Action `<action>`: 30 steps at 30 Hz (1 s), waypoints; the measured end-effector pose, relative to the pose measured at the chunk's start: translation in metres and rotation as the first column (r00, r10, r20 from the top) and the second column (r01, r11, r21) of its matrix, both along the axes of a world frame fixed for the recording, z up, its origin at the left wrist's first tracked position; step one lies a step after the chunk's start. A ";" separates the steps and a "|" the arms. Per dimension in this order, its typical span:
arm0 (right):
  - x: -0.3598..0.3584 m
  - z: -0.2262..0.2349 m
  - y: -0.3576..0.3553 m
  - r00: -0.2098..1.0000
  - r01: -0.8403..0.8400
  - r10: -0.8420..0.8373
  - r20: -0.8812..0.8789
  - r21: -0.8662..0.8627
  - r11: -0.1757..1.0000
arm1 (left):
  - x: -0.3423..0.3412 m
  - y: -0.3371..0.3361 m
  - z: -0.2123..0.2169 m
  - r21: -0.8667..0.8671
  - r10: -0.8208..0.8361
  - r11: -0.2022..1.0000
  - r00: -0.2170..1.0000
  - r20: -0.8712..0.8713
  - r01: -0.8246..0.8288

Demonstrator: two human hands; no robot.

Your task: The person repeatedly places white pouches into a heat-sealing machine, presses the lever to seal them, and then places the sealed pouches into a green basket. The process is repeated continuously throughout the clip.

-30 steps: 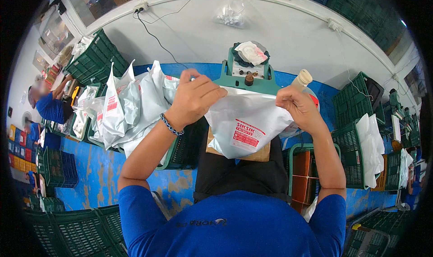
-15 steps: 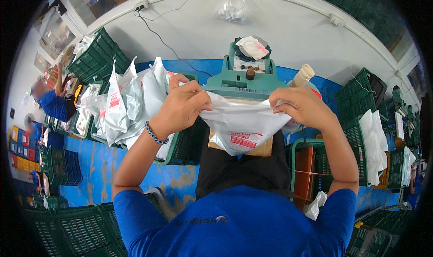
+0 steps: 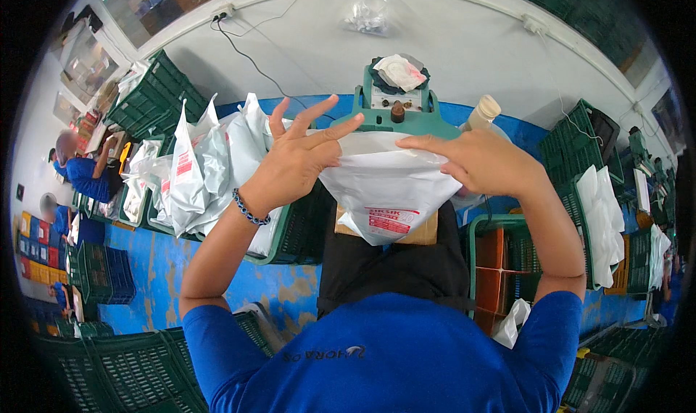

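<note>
A white plastic bag [image 3: 384,188] with red print stretches between my two hands, its upper edge against the green bench sealer [image 3: 406,117]. My left hand [image 3: 293,159] has its thumb at the bag's left upper corner, with the index finger stretched toward the sealer and the other fingers raised and spread. My right hand [image 3: 493,161] keeps the right upper side between thumb and outstretched index finger. Behind the bag's lower part, a piece of brown cardboard [image 3: 428,232] shows above my lap. The sealer's jaw is mostly hidden by hands and bag.
Several filled white bags [image 3: 210,159] stand in a green crate [image 3: 301,228] at left. On the right are a crate with orange dividers [image 3: 491,261], a beige-topped container [image 3: 484,112] and hanging white bags [image 3: 602,224]. Co-workers in blue [image 3: 90,174] sit far left.
My left fingers have spread and lifted from their pinch. My right index finger has stretched inward along the bag's upper edge. The bag's mouth has shifted slightly toward the sealer.
</note>
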State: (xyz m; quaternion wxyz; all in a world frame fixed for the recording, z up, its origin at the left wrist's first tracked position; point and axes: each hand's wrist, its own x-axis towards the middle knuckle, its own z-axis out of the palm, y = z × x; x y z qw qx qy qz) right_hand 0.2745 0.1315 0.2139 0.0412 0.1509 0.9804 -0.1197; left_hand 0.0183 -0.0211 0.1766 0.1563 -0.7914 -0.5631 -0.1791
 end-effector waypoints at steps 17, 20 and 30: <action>0.052 0.022 0.016 0.806 0.239 0.008 -0.591 0.338 0.910 | -0.035 -0.005 0.049 0.192 -0.071 0.981 0.981 0.181 0.035; 0.062 0.010 0.021 0.698 0.285 -0.150 -0.700 0.080 0.955 | -0.029 0.002 0.028 0.123 0.009 0.986 0.787 0.617 -0.108; 0.026 -0.189 0.000 0.322 0.099 -0.889 -0.325 -0.923 0.373 | -0.015 0.015 -0.103 0.148 -0.147 0.987 -0.019 0.989 0.058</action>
